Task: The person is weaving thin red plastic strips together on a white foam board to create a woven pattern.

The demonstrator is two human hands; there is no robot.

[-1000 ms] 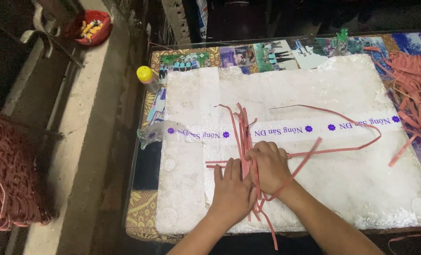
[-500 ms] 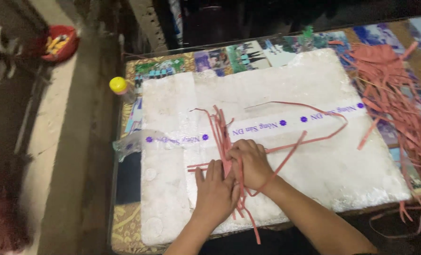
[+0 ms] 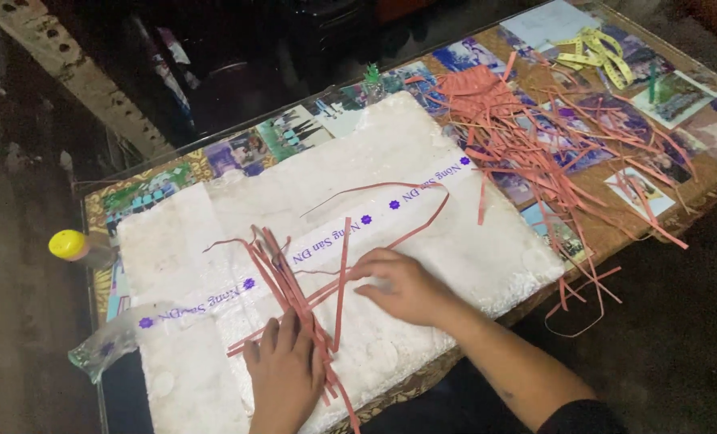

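Flat on a white foam slab [image 3: 423,153], a bundle of thin red strips [image 3: 290,293] lies pinned under the left hand [image 3: 284,371], fingers spread wide. Beside it, the right hand [image 3: 402,288] presses down, fingers seemingly loose. Farther right, more strips [image 3: 535,137] litter the table [image 3: 696,173].

Two hands work here, the left hand [image 3: 284,371] and the right hand [image 3: 402,287], both on one white foam slab [image 3: 390,153] crossed by one printed tape band [image 3: 350,229]. One yellow-capped bottle [image 3: 75,247] stands at the table's left edge and one yellow measuring tape [image 3: 595,53] near its far right corner. The red strips [image 3: 527,145] are too many and too tangled to count.
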